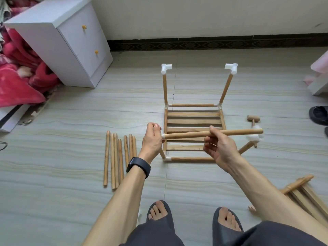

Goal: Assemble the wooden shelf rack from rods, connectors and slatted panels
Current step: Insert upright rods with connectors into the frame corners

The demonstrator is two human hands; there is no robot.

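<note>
Left hand (152, 137) is gripping one end of rod (191, 134); right hand (218, 148) is pinching its middle, over rack (193, 119). Spare rods (120, 157) are lying on floor (71, 121).

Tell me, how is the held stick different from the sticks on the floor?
The held rod is in the air, crosswise; the loose rods lie on the floor. The held rod's right end meets a white connector; the loose rods' ends are bare. Both are round wood.

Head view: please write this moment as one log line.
left hand: grips connector | right hand: pinches rod | rod: across frame front | frame: on floor
</note>
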